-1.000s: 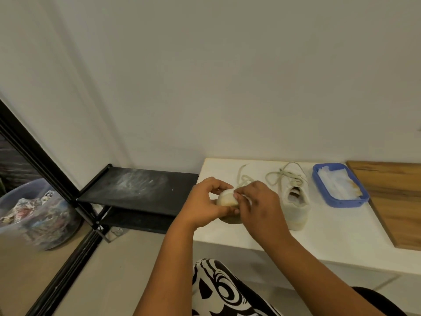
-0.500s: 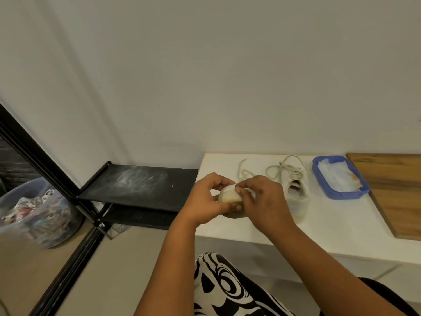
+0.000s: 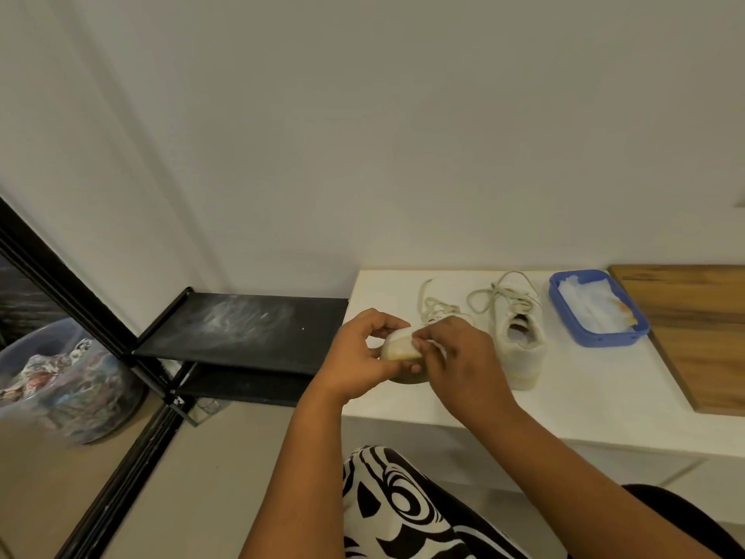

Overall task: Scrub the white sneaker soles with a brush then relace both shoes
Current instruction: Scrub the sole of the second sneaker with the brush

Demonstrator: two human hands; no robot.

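Two white sneakers are on the white table. My left hand grips the heel of the near sneaker at the table's left front corner. My right hand covers most of that shoe and its fingertips pinch something at the heel's top; whether this is a lace or a cloth is hidden. Loose laces trail behind the hands. The second sneaker stands upright to the right, heel toward me, with its laces loose on top. No brush is visible.
A blue tray holding white cloth or wipes sits right of the second sneaker. A wooden board lies at the far right. A black shoe rack stands left of the table, a basin of clothes beyond it. My patterned knee is below.
The view has shifted slightly. My right fingertips have moved from the shoe's middle up to the top of its heel, close to my left fingers. The second sneaker has not moved.
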